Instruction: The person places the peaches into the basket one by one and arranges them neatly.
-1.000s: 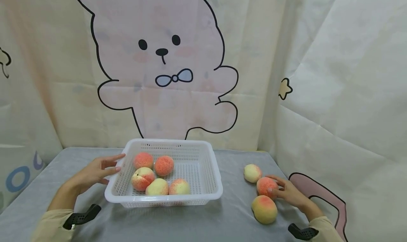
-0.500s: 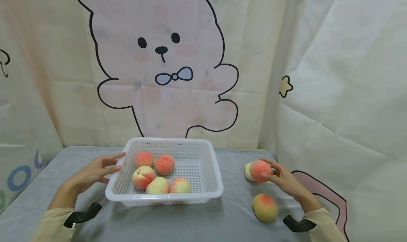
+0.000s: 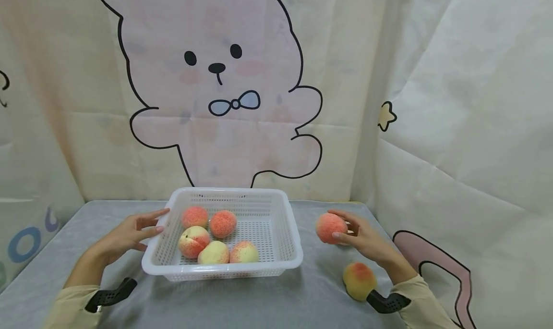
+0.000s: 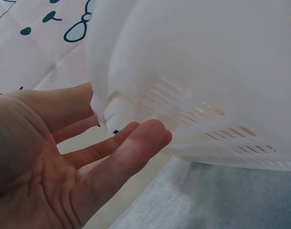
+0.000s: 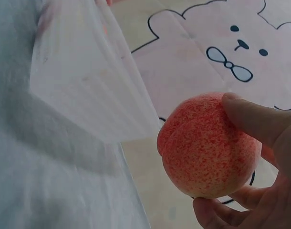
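In the head view my right hand (image 3: 367,237) holds a reddish peach (image 3: 331,228) above the table, right of the basket. The right wrist view shows the thumb on one side of this peach (image 5: 210,145) and fingers on the other. My left hand (image 3: 129,233) touches the left rim of a white plastic basket (image 3: 233,270) with fairly straight fingers. In the left wrist view, the left hand (image 4: 93,162) lies against the basket wall (image 4: 202,71). Several peaches lie inside, among them a red one (image 3: 222,224) and a pale one (image 3: 213,253).
A yellow-red peach (image 3: 359,281) sits on the grey cloth-covered table (image 3: 242,305), near the right forearm. A pale peach (image 3: 344,243) is mostly hidden behind the right hand. Printed curtains (image 3: 337,165) hang around the table's back and sides.
My right hand has lifted the reddish peach from between the other two peaches and carried it left toward the basket. The left hand and basket have stayed in place.
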`<state>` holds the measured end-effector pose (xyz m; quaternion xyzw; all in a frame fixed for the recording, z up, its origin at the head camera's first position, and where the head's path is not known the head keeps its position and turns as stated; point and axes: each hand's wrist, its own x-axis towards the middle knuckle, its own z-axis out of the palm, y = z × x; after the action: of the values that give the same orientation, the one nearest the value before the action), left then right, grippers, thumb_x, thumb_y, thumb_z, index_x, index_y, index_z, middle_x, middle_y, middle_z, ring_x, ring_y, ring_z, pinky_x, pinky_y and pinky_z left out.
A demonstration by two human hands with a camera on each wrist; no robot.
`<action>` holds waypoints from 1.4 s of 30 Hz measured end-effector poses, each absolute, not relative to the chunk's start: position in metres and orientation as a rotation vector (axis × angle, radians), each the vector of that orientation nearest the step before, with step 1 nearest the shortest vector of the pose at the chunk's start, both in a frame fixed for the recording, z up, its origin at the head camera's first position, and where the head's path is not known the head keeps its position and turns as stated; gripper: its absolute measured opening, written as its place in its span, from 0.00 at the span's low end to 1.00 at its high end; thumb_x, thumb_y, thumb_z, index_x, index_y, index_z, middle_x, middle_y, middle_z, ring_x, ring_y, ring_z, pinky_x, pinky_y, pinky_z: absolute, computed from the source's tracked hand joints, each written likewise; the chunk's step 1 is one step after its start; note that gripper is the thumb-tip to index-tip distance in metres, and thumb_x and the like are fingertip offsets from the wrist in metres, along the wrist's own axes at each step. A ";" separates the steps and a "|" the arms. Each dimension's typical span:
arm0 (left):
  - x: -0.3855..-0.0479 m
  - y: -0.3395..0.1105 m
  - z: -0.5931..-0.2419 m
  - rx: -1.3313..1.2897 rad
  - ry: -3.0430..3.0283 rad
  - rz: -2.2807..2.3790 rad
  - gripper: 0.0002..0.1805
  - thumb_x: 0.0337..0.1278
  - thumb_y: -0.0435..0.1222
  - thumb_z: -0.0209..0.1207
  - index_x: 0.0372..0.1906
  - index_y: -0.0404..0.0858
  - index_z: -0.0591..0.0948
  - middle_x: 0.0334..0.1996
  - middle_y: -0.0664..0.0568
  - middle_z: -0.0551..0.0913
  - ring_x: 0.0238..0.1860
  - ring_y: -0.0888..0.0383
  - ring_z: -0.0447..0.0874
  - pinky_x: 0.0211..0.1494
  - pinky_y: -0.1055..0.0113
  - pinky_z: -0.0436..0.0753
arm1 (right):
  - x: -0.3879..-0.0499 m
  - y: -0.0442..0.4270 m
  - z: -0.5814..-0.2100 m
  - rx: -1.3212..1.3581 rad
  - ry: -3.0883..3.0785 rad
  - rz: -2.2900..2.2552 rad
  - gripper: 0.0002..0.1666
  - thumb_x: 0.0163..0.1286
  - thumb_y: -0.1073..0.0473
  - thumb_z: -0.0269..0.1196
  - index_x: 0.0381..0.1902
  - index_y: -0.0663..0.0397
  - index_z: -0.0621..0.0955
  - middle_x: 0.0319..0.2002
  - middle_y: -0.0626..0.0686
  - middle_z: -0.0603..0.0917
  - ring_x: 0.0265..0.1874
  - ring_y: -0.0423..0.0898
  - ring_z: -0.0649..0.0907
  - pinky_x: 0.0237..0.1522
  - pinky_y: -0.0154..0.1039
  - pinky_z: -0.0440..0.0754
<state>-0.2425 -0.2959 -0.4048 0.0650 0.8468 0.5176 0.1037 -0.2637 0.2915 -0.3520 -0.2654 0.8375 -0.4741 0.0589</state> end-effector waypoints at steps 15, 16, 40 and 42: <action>-0.242 -0.294 -0.405 0.198 2.487 1.531 0.43 0.71 0.48 0.58 0.81 0.41 0.52 0.78 0.26 0.52 0.67 0.32 0.72 0.49 0.48 0.88 | -0.260 0.238 -0.349 -0.835 2.407 -1.520 0.36 0.72 0.60 0.65 0.75 0.54 0.67 0.68 0.62 0.74 0.52 0.44 0.83 0.52 0.36 0.85; -0.242 -0.295 -0.405 0.209 2.488 1.531 0.42 0.71 0.47 0.58 0.81 0.41 0.52 0.78 0.26 0.52 0.68 0.31 0.71 0.49 0.48 0.88 | -0.260 0.235 -0.350 -0.833 2.402 -1.529 0.36 0.72 0.60 0.65 0.75 0.54 0.67 0.67 0.62 0.75 0.52 0.44 0.83 0.52 0.36 0.85; -0.242 -0.296 -0.401 0.235 2.494 1.528 0.42 0.71 0.47 0.58 0.81 0.40 0.53 0.77 0.26 0.53 0.68 0.31 0.71 0.49 0.47 0.88 | -0.278 0.129 -0.370 -0.683 2.288 -1.627 0.35 0.73 0.56 0.64 0.75 0.44 0.68 0.65 0.60 0.76 0.52 0.47 0.84 0.57 0.48 0.83; -0.242 -0.296 -0.402 0.238 2.485 1.528 0.42 0.71 0.47 0.58 0.81 0.40 0.53 0.78 0.26 0.53 0.68 0.30 0.69 0.49 0.47 0.88 | -0.278 0.124 -0.374 -0.657 2.287 -1.632 0.35 0.73 0.57 0.65 0.74 0.43 0.68 0.65 0.61 0.76 0.51 0.47 0.84 0.57 0.47 0.83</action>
<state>-0.2416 -0.2958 -0.4015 0.0809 0.8441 0.5191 0.1072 -0.2780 0.1237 -0.3739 -0.2259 0.7861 -0.5611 0.1276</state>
